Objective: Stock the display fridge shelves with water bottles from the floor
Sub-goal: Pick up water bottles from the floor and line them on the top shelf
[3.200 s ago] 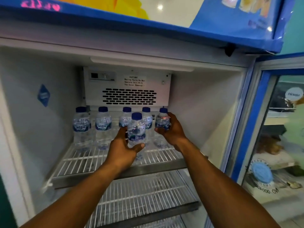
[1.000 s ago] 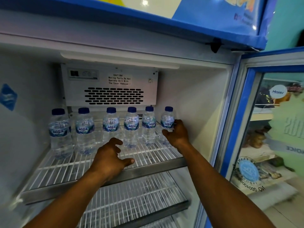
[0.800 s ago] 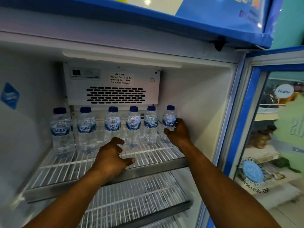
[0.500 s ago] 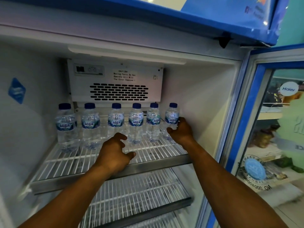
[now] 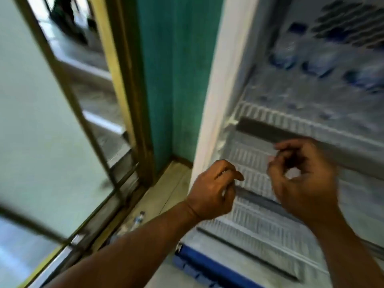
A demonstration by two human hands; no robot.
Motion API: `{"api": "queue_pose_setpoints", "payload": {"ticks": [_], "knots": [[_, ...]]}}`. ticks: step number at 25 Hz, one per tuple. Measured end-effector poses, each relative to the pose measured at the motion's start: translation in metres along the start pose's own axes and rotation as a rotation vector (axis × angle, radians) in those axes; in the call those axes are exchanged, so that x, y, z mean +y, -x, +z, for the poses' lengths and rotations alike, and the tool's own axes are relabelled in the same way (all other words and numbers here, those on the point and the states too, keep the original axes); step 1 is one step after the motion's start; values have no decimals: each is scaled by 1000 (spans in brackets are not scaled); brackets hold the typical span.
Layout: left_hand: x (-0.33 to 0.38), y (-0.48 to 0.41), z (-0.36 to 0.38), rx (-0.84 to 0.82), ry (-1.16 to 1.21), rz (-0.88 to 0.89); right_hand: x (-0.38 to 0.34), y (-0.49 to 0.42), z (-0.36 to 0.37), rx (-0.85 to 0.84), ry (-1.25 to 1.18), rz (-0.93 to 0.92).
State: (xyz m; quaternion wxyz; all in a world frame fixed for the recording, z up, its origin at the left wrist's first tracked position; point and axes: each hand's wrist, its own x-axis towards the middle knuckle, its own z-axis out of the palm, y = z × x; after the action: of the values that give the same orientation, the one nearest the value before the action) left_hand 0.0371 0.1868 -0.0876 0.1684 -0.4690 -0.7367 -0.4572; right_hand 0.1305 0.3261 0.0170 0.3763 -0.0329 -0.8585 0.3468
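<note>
One fridge (image 5: 209, 113), interior exposed, right of frame; heavy blur.
Shelf (image 5: 291, 121) upper right carries bottles (image 5: 320, 59); right hand (image 5: 303, 179) and left hand (image 5: 212, 190), lower centre, fingers loosely curled, holding nothing; floor bottle (image 5: 138, 218) lower left of centre, apart from both hands.

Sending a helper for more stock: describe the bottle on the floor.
Find the white fridge. On the floor left of its base, by the window frame, is a clear bottle. Unlike the shelf bottles, it is outside the fridge.
</note>
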Motion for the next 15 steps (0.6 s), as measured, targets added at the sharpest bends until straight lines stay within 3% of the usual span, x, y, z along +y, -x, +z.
{"api": "queue_pose_setpoints", "payload": {"ticks": [3,6,15], "knots": [[-64,91,-40,-135,-100,-277,7,42,112,-436,15,29],[-111,191,-70,-209,-168,-668,22,94,219,-802,14,107],[-252,489,-98,-278,-281,-1717,74,339,519,-1349,83,562]]}}
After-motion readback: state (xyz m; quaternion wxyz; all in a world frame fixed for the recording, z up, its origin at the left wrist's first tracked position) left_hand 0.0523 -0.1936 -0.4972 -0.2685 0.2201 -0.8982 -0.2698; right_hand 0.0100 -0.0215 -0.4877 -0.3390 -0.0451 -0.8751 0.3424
